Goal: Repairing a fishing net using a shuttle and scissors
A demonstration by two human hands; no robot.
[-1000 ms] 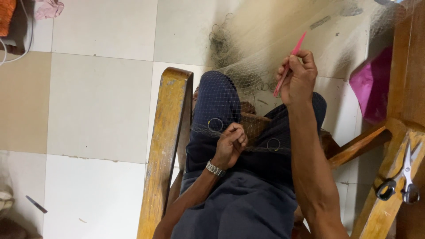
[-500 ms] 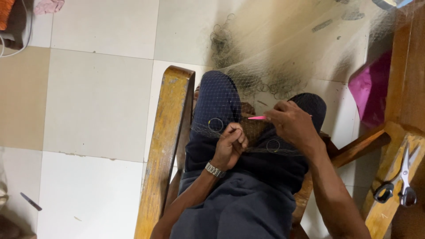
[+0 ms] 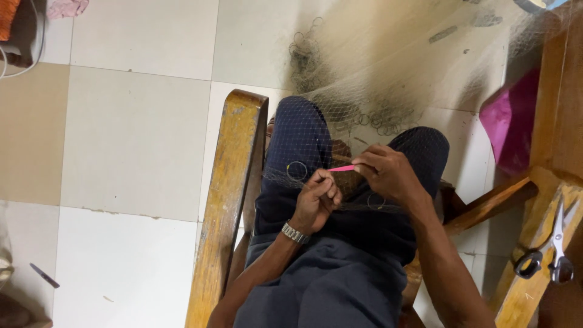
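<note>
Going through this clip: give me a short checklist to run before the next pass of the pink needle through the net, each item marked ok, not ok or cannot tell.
1. Right hand has the pink needle pinched at its end: ok.
2. Left hand pinches the fine net at the working spot, next to the needle tip: ok.
3. Net lies spread over both knees and out across the tiled floor: ok.
4. Twine loaded on the needle: cannot tell, too fine to see.
5. Scissors lie on the wooden frame on the right-hand side: ok.
6. Metal rings on the net edge free of tangles: cannot tell.
</note>
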